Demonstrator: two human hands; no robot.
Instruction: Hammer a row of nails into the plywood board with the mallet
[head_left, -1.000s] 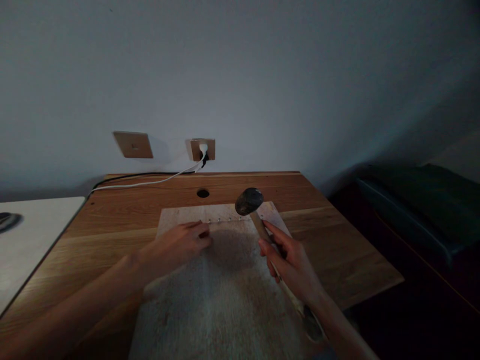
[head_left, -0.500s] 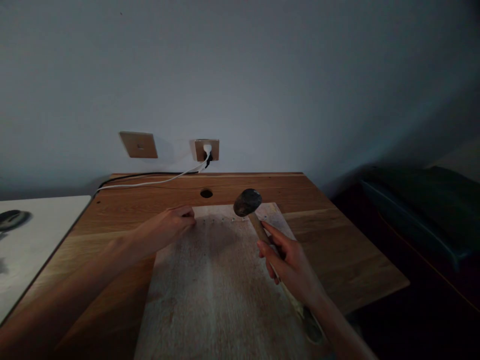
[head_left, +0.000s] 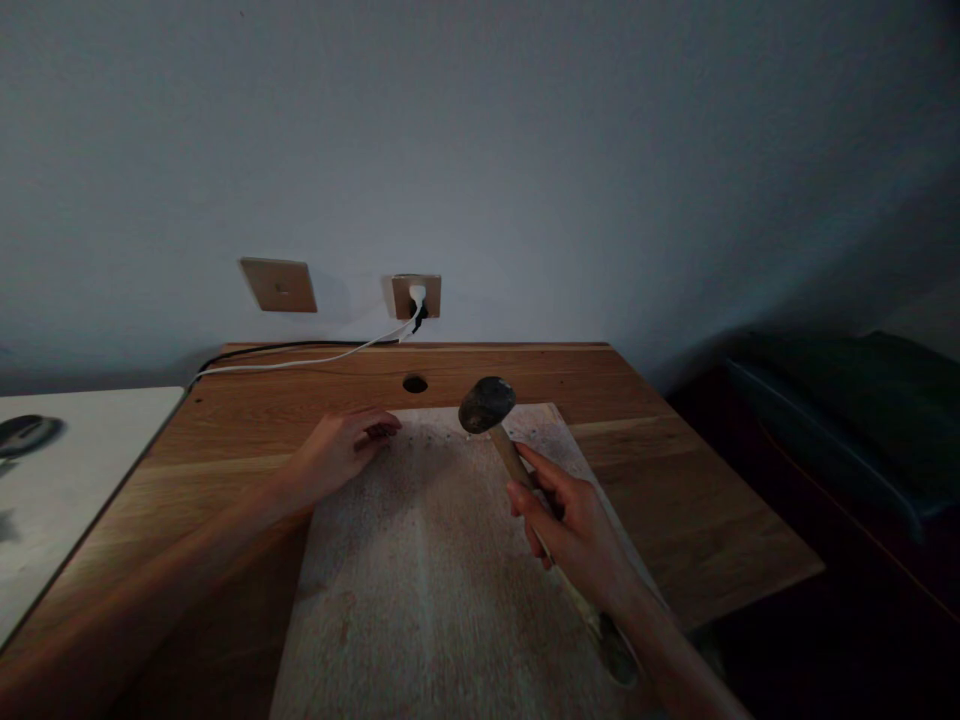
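Observation:
My right hand [head_left: 574, 525] grips a mallet [head_left: 512, 455] by its pale wooden handle. Its dark, rounded head is held over the far part of a pale wooden board [head_left: 420, 590], right of the middle. At the board's far left corner is my left hand [head_left: 352, 448], fingers curled with thumb and forefinger close together. Whatever may be between them is too small and dim to make out. A row of small nail-like specks [head_left: 429, 437] runs along the board's far edge, between my left hand and the mallet head.
The board lies on a brown wooden table [head_left: 697, 490] with a round cable hole [head_left: 415, 384]. Behind it, a white cable [head_left: 322, 360] and a black one run to a wall socket [head_left: 430, 297]. A white surface [head_left: 90, 470] adjoins on the left; a dark cushion-like shape [head_left: 840, 420] is right.
The mallet head has shifted slightly left. My left hand has moved a little right and up, its forefinger stretched further over the board's corner.

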